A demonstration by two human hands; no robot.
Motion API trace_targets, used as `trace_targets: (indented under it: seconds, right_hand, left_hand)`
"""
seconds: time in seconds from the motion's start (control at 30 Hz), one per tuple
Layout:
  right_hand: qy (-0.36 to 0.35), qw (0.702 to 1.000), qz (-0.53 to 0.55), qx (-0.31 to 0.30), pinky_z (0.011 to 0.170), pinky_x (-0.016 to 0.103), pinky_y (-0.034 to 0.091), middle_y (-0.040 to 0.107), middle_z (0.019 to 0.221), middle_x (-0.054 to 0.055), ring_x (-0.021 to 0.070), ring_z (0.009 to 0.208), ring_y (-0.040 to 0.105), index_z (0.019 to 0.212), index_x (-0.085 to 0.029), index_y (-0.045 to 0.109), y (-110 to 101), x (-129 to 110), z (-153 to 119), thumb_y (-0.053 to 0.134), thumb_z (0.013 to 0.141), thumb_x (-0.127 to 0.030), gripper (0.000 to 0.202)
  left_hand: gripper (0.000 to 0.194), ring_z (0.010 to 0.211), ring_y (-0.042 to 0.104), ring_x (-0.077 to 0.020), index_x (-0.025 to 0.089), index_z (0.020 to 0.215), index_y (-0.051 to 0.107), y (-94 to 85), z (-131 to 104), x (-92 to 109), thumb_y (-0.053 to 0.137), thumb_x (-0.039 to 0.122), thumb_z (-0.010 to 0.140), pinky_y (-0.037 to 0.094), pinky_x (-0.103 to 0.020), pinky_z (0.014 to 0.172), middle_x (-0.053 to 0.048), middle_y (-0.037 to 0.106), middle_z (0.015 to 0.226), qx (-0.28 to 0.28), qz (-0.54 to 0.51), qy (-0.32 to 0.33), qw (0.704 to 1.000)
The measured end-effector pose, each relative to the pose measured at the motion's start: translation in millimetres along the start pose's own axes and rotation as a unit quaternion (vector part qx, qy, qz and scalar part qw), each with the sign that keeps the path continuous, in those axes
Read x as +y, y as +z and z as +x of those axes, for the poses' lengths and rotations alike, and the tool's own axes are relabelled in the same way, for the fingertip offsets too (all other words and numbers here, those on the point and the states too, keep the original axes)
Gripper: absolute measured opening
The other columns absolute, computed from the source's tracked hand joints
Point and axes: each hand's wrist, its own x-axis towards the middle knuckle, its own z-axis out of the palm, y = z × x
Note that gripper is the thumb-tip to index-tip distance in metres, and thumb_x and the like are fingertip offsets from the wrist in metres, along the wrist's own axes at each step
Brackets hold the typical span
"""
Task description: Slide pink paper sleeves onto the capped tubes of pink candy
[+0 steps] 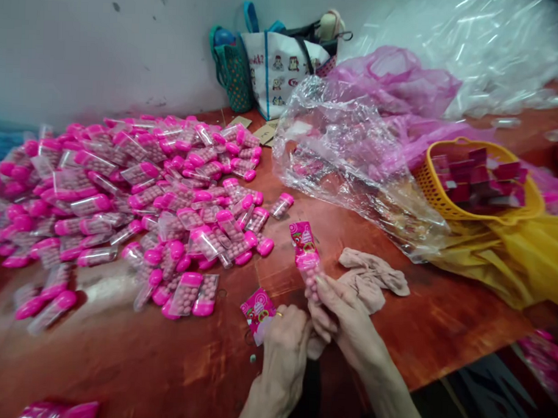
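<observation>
In the head view, my right hand (342, 315) is closed around a small clear candy container (311, 277) with pale pink balls and a bright pink cap. The cap end points away from me, and a pink printed label (302, 234) sticks out beyond it. My left hand (286, 340) is closed beside it, close to the right fingers. A second pink printed label (258, 307) with a whitish end juts out from the left fingers. Their tips are partly hidden. A crumpled beige cloth (372, 279) lies just right of my right hand.
A big heap of pink-capped candy containers (142, 186) covers the table's left side. Clear plastic film (349, 144) and a yellow basket (480, 210) of dark pink pieces are at right. A white printed bag (277, 69) stands against the wall. The table edge (465, 368) runs at lower right.
</observation>
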Motion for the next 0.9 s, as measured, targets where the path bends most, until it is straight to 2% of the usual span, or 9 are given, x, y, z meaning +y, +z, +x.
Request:
trace_targets:
  seconds: [0.07, 0.1, 0.17, 0.27, 0.4, 0.47, 0.53, 0.7, 0.9]
  right_hand:
    - [0.005, 0.999, 0.044, -0.022, 0.034, 0.016, 0.019, 0.042, 0.058, -0.007, 0.0032, 0.039, 0.019, 0.074, -0.017, 0.056, -2, -3, -1, 0.054, 0.086, -0.037, 0.024]
    - [0.012, 0.998, 0.058, -0.033, 0.034, 0.016, 0.019, 0.041, 0.056, -0.007, 0.0033, 0.039, 0.018, 0.074, -0.017, 0.056, -4, -4, -2, 0.054, 0.086, -0.037, 0.024]
    - [0.033, 0.996, 0.068, -0.049, 0.035, 0.016, 0.018, 0.037, 0.052, -0.008, 0.0034, 0.038, 0.016, 0.076, -0.017, 0.056, -5, -4, -4, 0.054, 0.087, -0.037, 0.023]
    - [0.059, 0.995, 0.047, -0.062, 0.035, 0.016, 0.016, 0.033, 0.051, -0.009, 0.0033, 0.038, 0.016, 0.08, -0.016, 0.056, -2, 3, -6, 0.053, 0.087, -0.038, 0.023]
    - [0.004, 0.997, -0.071, -0.001, 0.041, 0.017, 0.026, 0.04, 0.061, -0.006, 0.0048, 0.046, 0.03, 0.081, -0.017, 0.054, 14, 19, -9, 0.051, 0.088, -0.042, 0.026]
    - [-0.048, 0.984, -0.165, 0.054, 0.053, 0.02, 0.035, 0.048, 0.069, -0.002, 0.009, 0.059, 0.043, 0.081, -0.017, 0.056, 22, 23, -11, 0.05, 0.088, -0.042, 0.027]
    - [-0.077, 0.965, -0.232, 0.09, 0.061, 0.023, 0.039, 0.054, 0.074, 0.0, 0.0127, 0.068, 0.048, 0.082, -0.017, 0.058, 27, 24, -13, 0.049, 0.089, -0.042, 0.028]
    - [-0.088, 0.948, -0.281, 0.12, 0.064, 0.025, 0.041, 0.058, 0.076, 0.002, 0.015, 0.069, 0.05, 0.087, -0.017, 0.06, 28, 18, -16, 0.046, 0.089, -0.043, 0.029]
    - [-0.1, 0.943, -0.305, 0.084, 0.063, 0.026, 0.042, 0.058, 0.079, 0.004, 0.0167, 0.072, 0.052, 0.09, -0.018, 0.06, 34, 15, -12, 0.044, 0.09, -0.041, 0.028]
  left_hand:
    - [0.029, 0.067, 0.06, -0.0194, 0.017, 0.08, 0.064, -18.1, 3, 3, 0.037, 0.017, 0.09, 0.046, -0.03, 0.06, -0.006, 0.065, 0.07, 0.006, -0.045, -0.031, 0.998]
    - [0.026, 0.077, 0.062, -0.0197, 0.016, 0.092, 0.065, -27.0, 5, 5, 0.039, 0.02, 0.091, 0.047, -0.03, 0.068, -0.008, 0.068, 0.081, 0.021, -0.152, -0.085, 0.985]
    - [0.025, 0.095, 0.061, -0.021, 0.019, 0.103, 0.065, -42.5, 11, 7, 0.045, 0.026, 0.089, 0.045, -0.03, 0.082, -0.008, 0.068, 0.101, 0.076, -0.317, -0.197, 0.925]
    - [0.027, 0.106, 0.058, -0.0218, 0.02, 0.102, 0.068, -57.0, 25, 9, 0.051, 0.033, 0.086, 0.04, -0.03, 0.092, -0.006, 0.067, 0.11, 0.11, -0.436, -0.229, 0.863]
    - [0.017, 0.086, 0.065, -0.0192, 0.018, 0.089, 0.071, -60.9, 43, 17, 0.066, 0.026, 0.076, 0.048, -0.027, 0.078, -0.003, 0.072, 0.082, 0.091, -0.58, -0.275, 0.761]
    - [0.008, 0.074, 0.066, -0.0173, 0.016, 0.076, 0.071, -58.1, 46, 24, 0.069, 0.023, 0.073, 0.05, -0.025, 0.071, -0.002, 0.07, 0.068, 0.108, -0.633, -0.3, 0.705]
    - [0.007, 0.067, 0.066, -0.016, 0.015, 0.071, 0.07, -53.4, 44, 31, 0.07, 0.022, 0.071, 0.051, -0.024, 0.067, -0.003, 0.069, 0.064, 0.125, -0.661, -0.312, 0.671]
    - [0.009, 0.063, 0.066, -0.0151, 0.015, 0.076, 0.071, -45.0, 32, 38, 0.072, 0.02, 0.069, 0.053, -0.025, 0.065, -0.005, 0.071, 0.069, 0.149, -0.688, -0.329, 0.63]
    - [0.017, 0.066, 0.067, -0.0166, 0.014, 0.081, 0.072, -61.3, 41, 26, 0.073, 0.024, 0.068, 0.053, -0.025, 0.065, -0.006, 0.072, 0.072, 0.136, -0.682, -0.314, 0.647]
